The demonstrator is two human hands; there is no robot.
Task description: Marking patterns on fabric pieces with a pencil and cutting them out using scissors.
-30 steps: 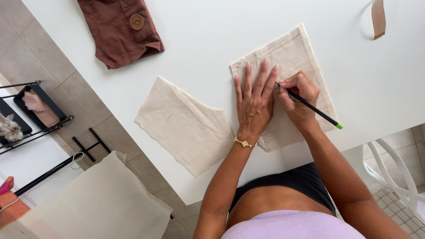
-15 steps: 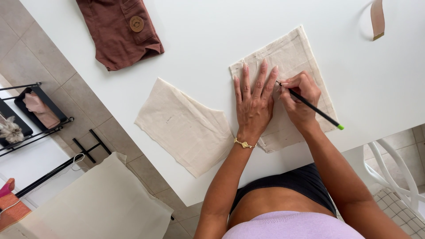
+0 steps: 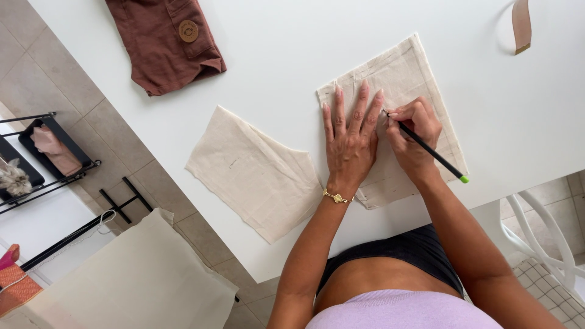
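- Cloth piece [image 3: 420, 73], pale beige and roughly square, lies flat on the white table [image 3: 292, 55] close to its near edge, straight in front of the person.
- The left hand [image 3: 350, 143] lies palm down on this cloth, its 5 fingers spread wide; it closes on nothing and seems to press the fabric flat so that it does not slide or wrinkle under the point.
- The right hand [image 3: 413, 135] is just beside the left, fingers pinched shut around a black pencil [image 3: 429, 148] with a green end. The pencil slants back toward the person and its tip meets the cloth next to the left hand's fingers, a hold suited to drawing a line.
- Faint straight lines show along the cloth's edges; what they trace is too pale to tell.
- A second beige cloth piece [image 3: 250, 173], of uneven outline, lies to the left, its corner touching or just under the first; which one I cannot tell.
- A brown garment [image 3: 161, 45] lies at the far left of the table, well apart, with 1 small round tan patch [image 3: 188, 30] sewn on its front.
- A tan strap [image 3: 521, 24] hangs over the far right corner.
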